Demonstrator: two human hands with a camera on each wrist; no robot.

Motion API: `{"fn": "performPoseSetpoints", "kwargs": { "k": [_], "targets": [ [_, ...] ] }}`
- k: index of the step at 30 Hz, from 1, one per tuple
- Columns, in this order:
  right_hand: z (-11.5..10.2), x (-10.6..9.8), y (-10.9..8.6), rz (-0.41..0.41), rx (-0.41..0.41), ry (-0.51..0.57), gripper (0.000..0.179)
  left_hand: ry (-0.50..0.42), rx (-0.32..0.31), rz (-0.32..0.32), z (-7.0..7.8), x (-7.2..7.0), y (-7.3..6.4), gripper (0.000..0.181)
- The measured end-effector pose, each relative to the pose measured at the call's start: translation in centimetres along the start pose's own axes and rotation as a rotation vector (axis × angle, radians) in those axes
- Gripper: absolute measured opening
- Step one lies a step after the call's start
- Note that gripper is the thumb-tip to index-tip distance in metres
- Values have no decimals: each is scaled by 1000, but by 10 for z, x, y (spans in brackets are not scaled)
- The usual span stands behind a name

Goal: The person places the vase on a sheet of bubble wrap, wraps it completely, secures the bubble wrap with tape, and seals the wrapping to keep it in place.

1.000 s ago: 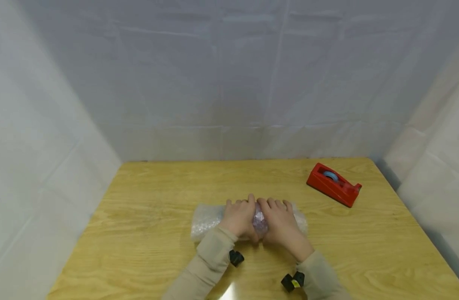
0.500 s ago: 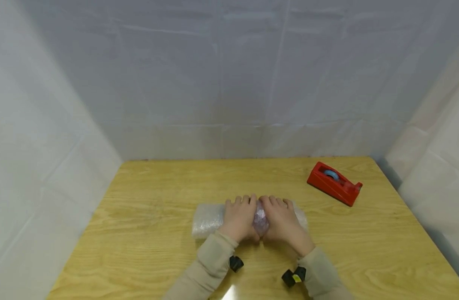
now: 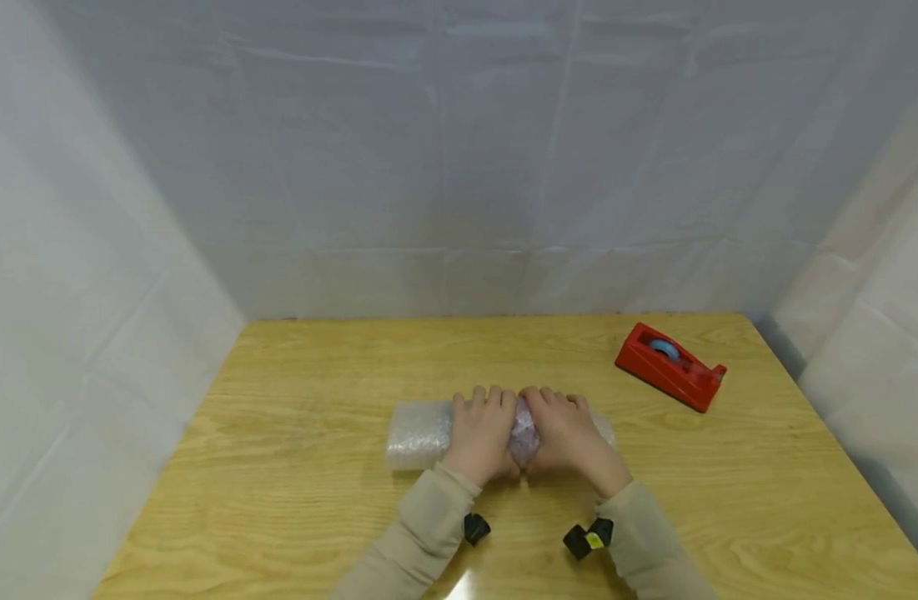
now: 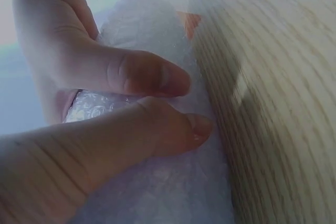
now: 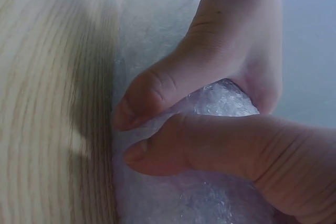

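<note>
A roll of clear bubble wrap (image 3: 417, 437) lies sideways on the wooden table, with a purplish tint at its middle. My left hand (image 3: 479, 433) grips it just left of the middle, fingers over the top and far side. Close beside it, my right hand (image 3: 567, 433) holds the roll in the same way. In the left wrist view, my left thumb (image 4: 157, 129) presses the near side of the wrap, and the right thumb lies alongside. The right wrist view has my right thumb (image 5: 163, 148) on the plastic too. What lies inside the roll is hidden.
A red tape dispenser (image 3: 669, 367) with a blue-cored roll stands at the table's back right. White sheeting (image 3: 443, 167) hangs behind the table (image 3: 278, 500) and along both sides. Small black devices (image 3: 588, 538) sit at the wrists.
Both hands and the bubble wrap roll have shifted slightly away from me, toward the back of the table. The grip stays on the roll, and the tape dispenser has not moved.
</note>
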State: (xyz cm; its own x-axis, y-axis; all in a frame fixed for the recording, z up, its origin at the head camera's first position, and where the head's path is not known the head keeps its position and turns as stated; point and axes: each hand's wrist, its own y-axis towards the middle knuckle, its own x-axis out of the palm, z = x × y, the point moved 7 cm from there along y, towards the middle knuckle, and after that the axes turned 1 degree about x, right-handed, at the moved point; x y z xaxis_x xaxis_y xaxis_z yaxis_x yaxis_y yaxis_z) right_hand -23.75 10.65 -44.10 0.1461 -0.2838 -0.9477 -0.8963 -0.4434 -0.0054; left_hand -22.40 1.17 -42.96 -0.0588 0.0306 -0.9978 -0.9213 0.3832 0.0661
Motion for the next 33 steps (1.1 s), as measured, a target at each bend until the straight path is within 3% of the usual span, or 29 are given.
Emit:
{"fn": "performPoseSetpoints", "kwargs": {
  "k": [15, 26, 33],
  "targets": [
    [-1, -2, -1, -41, -1, 22, 92, 2, -3, -34, 1, -1, 0, 97],
    [-8, -1, -13, -161, 33, 104, 89, -36, 0, -160, 5, 1, -8, 103],
    [-9, -1, -10, -211, -3, 110, 88, -100, -2, -189, 2, 3, -9, 104]
  ]
}}
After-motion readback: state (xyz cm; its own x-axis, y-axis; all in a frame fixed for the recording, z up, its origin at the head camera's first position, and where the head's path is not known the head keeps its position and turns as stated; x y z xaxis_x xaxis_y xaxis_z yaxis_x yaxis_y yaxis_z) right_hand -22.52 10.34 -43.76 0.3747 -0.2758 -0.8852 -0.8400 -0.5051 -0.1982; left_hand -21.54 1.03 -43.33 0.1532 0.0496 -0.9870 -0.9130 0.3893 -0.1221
